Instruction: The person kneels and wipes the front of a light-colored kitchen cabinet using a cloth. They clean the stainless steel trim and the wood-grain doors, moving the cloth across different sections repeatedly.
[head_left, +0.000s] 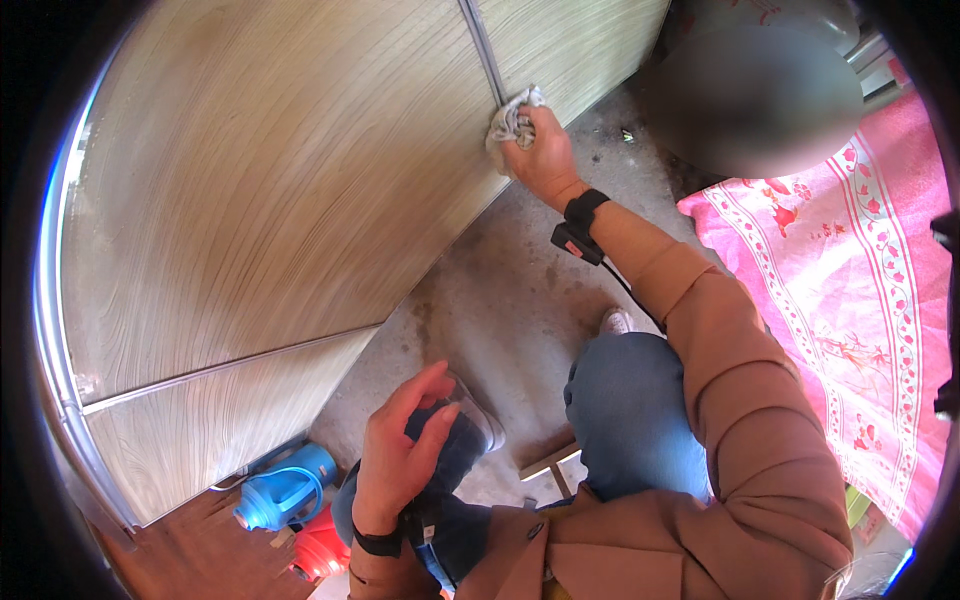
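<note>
My right hand (549, 159) grips a crumpled, pale cloth (513, 129) and presses it against a wood-grain panel (270, 187). The cloth sits at the lower end of a metal trim strip (484, 49) that divides the panel, close to the panel's bottom edge. Over my left thigh, my left hand (401, 450) hangs with fingers apart and nothing in it. A black strap with a small dark box (577, 242) is on my right wrist, and a cable runs from the box along my forearm.
A blue thermos flask (289, 486) and a red one (324, 544) stand on a brown board at lower left. A pink patterned cloth (840, 315) drapes along the right. Stained concrete floor (495, 262) lies between. Part of the upper right is blurred.
</note>
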